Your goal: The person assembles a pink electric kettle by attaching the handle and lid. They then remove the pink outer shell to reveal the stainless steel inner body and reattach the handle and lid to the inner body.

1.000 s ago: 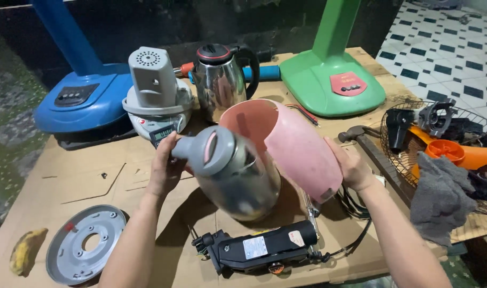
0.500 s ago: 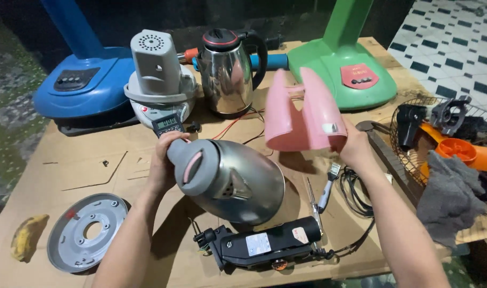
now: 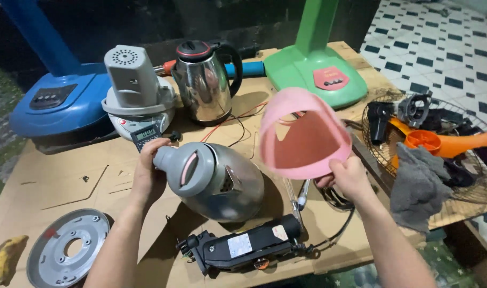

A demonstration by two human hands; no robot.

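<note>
Kettle body [image 3: 222, 181] left; pink shell [image 3: 304, 136] right

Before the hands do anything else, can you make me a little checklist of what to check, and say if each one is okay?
1. Left hand has a firm grip on the steel kettle body at its grey top: ok.
2. Right hand holds the pink plastic shell by its lower edge, lifted off the kettle body: ok.
3. Kettle body lies on its side on the cardboard; could it roll: cannot tell.
4. Screwdriver lies just under the shell, within reach: ok.
5. Black handle part sits near the table's front edge: not ok.
6. Red wires lie loose beside the upright kettle: not ok.
</note>
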